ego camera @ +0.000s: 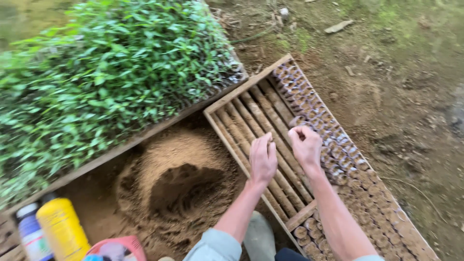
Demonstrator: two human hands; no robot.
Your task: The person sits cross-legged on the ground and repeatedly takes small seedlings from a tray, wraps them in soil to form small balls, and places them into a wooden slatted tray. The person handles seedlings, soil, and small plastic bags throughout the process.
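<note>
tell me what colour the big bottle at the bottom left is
Yellow bottle with a dark cap, seen in the head view.

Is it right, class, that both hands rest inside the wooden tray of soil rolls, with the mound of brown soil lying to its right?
Not quite. The head view shows the left hand and right hand over the wooden tray, but the mound of brown soil lies to its left, below the bed of green seedlings.

Green seedlings (96,82); tan-brown soil heap (179,179) w/ darker hollow; pale wood tray (241,94), brown slats; rolled pots (319,116) grey-white, brown-filled; yellow bottle (62,229); pink bag (118,249).
</note>
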